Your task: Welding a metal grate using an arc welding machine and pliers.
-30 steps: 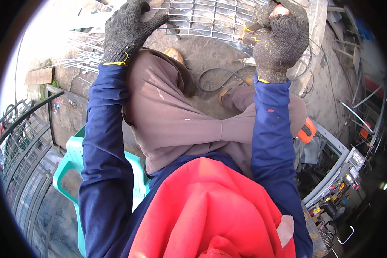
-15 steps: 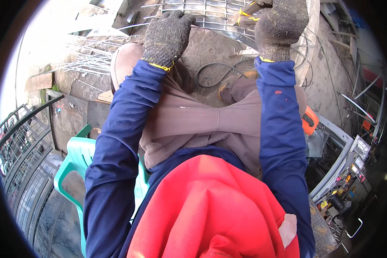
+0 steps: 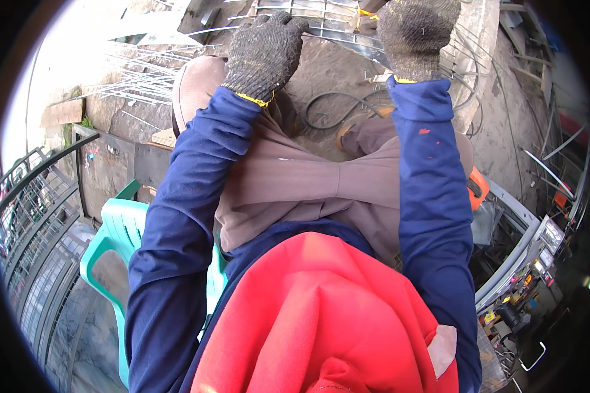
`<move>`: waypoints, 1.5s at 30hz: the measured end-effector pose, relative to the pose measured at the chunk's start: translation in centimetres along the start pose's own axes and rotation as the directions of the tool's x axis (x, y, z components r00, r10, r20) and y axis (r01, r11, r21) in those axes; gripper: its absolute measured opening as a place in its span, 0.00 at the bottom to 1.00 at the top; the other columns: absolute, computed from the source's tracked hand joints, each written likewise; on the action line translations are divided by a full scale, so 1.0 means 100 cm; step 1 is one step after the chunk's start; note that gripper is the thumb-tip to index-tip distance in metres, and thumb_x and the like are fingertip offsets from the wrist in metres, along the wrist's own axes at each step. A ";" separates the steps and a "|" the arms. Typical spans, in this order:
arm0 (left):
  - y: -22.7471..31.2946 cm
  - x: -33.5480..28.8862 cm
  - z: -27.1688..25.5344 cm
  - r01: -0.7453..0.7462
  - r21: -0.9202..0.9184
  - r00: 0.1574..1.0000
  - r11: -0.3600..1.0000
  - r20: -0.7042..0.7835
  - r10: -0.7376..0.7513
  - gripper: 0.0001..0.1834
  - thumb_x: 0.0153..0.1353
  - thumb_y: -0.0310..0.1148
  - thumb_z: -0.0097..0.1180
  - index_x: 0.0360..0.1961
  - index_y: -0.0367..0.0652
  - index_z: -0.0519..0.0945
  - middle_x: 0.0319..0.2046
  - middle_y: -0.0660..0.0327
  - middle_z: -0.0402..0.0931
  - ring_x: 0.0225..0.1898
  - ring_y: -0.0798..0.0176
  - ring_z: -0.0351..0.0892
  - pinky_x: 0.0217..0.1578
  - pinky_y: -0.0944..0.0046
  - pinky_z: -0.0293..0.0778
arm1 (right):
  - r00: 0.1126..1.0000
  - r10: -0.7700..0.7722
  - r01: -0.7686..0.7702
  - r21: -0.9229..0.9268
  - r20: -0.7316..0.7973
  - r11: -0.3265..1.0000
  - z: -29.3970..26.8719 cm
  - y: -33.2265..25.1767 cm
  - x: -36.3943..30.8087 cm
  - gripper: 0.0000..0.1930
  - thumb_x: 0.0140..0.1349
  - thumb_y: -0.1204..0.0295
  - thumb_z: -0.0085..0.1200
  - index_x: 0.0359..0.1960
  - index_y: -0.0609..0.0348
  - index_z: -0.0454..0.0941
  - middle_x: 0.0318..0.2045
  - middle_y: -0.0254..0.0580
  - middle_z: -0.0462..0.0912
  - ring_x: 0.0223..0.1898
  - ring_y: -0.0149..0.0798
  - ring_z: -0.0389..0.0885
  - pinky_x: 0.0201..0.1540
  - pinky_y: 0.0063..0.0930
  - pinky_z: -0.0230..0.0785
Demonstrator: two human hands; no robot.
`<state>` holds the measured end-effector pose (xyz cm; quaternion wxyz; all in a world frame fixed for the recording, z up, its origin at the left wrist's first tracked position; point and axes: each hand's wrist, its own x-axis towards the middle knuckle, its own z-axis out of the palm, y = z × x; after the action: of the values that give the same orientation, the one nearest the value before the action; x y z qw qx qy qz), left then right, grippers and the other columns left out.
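My left hand, in a dark knitted glove with a yellow cuff edge, is closed at the near edge of a metal wire grid. Its fingers curl over a thin metal rod that runs along that edge. At the grid's right side my right hand, in a matching glove, is closed too. The back of the glove hides what its fingers hold. Just left of it, a dark object with yellow bands shows at the upper edge; its kind is unclear.
Loose metal rods lie on the ground at left. A dark cable loops between my feet. Beside me stand a green plastic chair and metal frames. Tools and parts crowd the right side.
My right hand has shifted slightly left and up, and the dark object with yellow bands has moved up, partly out of view. My left hand stays at the grid's edge, slightly further right.
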<state>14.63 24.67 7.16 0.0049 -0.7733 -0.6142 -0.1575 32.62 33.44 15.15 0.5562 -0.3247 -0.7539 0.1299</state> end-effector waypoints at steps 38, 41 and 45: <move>0.015 -0.029 -0.013 0.030 -0.037 0.984 0.999 0.177 -0.023 0.35 0.58 0.48 0.63 0.64 0.47 0.71 0.64 0.53 0.71 0.62 0.46 0.73 0.59 0.42 0.72 | 0.957 0.290 -0.258 0.484 0.011 0.836 0.015 -0.022 0.005 0.13 0.74 0.64 0.47 0.40 0.63 0.77 0.25 0.29 0.72 0.26 0.23 0.68 0.30 0.19 0.63; 0.016 -0.032 -0.011 0.029 -0.004 0.991 1.000 0.129 -0.028 0.35 0.58 0.48 0.63 0.65 0.48 0.70 0.65 0.55 0.70 0.63 0.47 0.72 0.59 0.42 0.71 | 0.966 0.248 -0.250 0.528 0.077 0.812 0.014 -0.018 0.013 0.13 0.73 0.65 0.48 0.40 0.63 0.78 0.25 0.29 0.74 0.27 0.24 0.71 0.31 0.19 0.67; 0.016 -0.031 -0.011 0.042 -0.011 0.992 0.999 0.120 -0.040 0.35 0.60 0.49 0.62 0.65 0.48 0.70 0.64 0.55 0.71 0.62 0.49 0.73 0.58 0.43 0.71 | 0.970 0.200 -0.244 0.513 0.140 0.823 0.015 -0.022 0.018 0.14 0.71 0.66 0.51 0.46 0.65 0.81 0.29 0.33 0.81 0.27 0.23 0.75 0.30 0.19 0.71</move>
<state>15.27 21.14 7.71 -0.0405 -0.7686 -0.6280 -0.1149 30.13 33.18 17.25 0.5742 -0.2399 -0.6679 0.4083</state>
